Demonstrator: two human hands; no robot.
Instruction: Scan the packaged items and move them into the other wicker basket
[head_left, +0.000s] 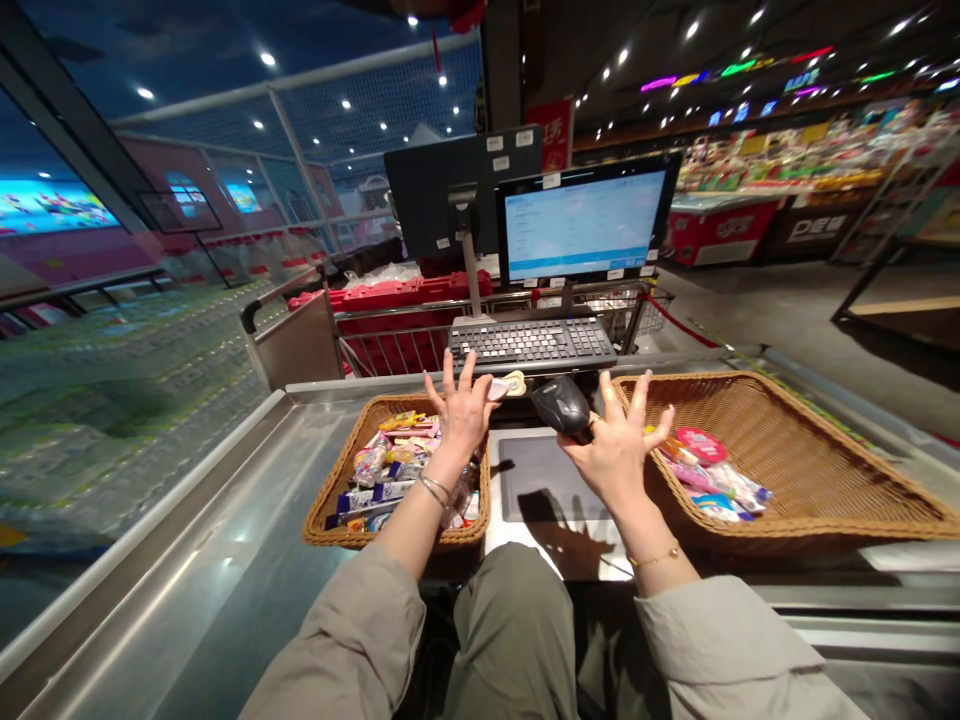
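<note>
**Scanner and packet meet over the pad, goods in both baskets**

The work looks partway along. Left of the grey pad (551,480), the left basket (319,520) holds a dense jumble of wrapped items; right of the pad, the right basket (832,440) has a smaller heap at its near-left end, much of its weave bare. Which basket counts as finished cannot be told from here.

Just beyond the pad, the left hand (456,412) pinches 1 small pale packet (514,383) between thumb and forefinger, other fingers spread. Over the pad's far right, the right hand (615,458) grips a black scanner (561,405), its raised fingers apart; the handle is partly hidden.

The scanner stands between the packet and the right basket. Beyond the pad sit the keyboard (532,342), close past the packet, and 2 monitors, 1 showing a lit screen (585,225).
</note>
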